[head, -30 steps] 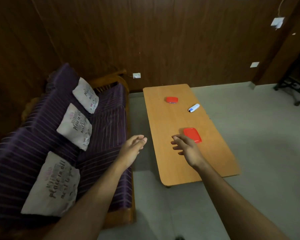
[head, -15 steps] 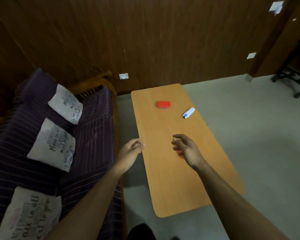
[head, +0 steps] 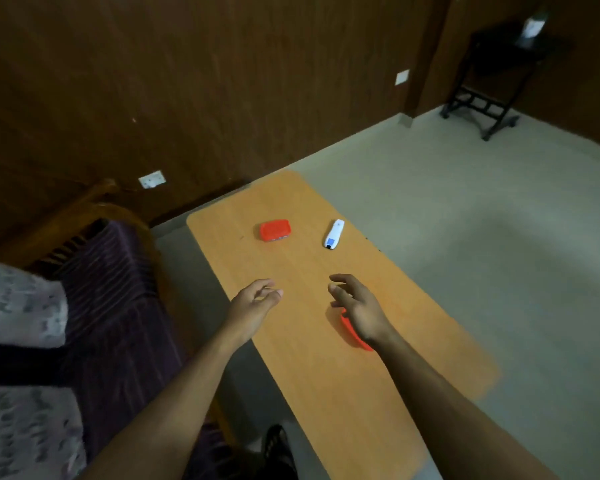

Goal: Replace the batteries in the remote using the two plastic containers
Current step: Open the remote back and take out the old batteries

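Note:
A white remote (head: 334, 234) with a blue patch lies on the far right part of the orange wooden table (head: 309, 375). To its left sits a red plastic container (head: 275, 230). A second red container (head: 352, 332) lies nearer, mostly hidden under my right hand (head: 355, 308), which hovers above it with fingers spread and holds nothing. Over the table's left edge, my left hand (head: 255, 303) is open and empty, fingers loosely curled.
A purple striped sofa (head: 118, 323) with pale printed cushions (head: 21, 306) stands close along the table's left side. A dark wooden wall is behind. A black metal stand (head: 489, 95) is at the far right on the grey floor. A foot (head: 278, 448) shows below.
The view has swung right and moved closer to the table. Both hands have moved forward over the table, and my right hand now covers most of the near red container.

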